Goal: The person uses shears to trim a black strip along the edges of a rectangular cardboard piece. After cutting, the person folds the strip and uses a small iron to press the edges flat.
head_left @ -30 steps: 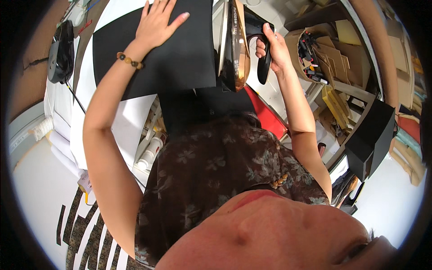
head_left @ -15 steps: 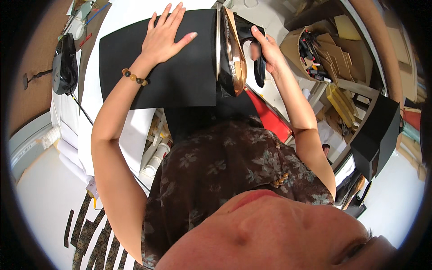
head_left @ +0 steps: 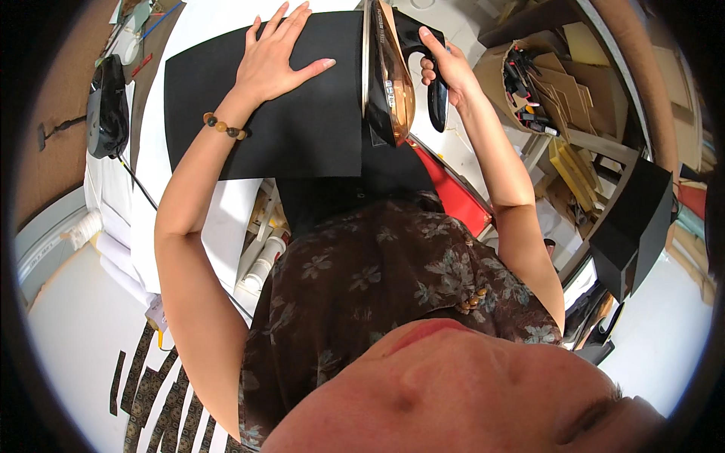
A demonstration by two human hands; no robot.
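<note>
A large black sheet [head_left: 302,128] with straight sides lies over a white work surface. My left hand [head_left: 270,62] rests on its far part, palm down, fingers stretched out and thumb spread toward the right. Along the sheet's right edge stands a black and copper-coloured clothes iron [head_left: 396,90], on its side with the soleplate facing the sheet. My right hand [head_left: 451,69] is wrapped round the iron's black handle, thumb on top. Whether the soleplate touches the sheet's edge, I cannot tell.
A bin of markers and cardboard pieces [head_left: 525,90] stands at the right, near yellow blocks [head_left: 570,177]. A black box-like piece [head_left: 633,234] is farther right. At the left sit a black device with a cord [head_left: 109,106] and dark patterned strips [head_left: 155,400]. A red panel [head_left: 457,200] is near my waist.
The iron and my right hand have moved slightly away from me, along the sheet's right edge. My left hand and the sheet have shifted only a little.
</note>
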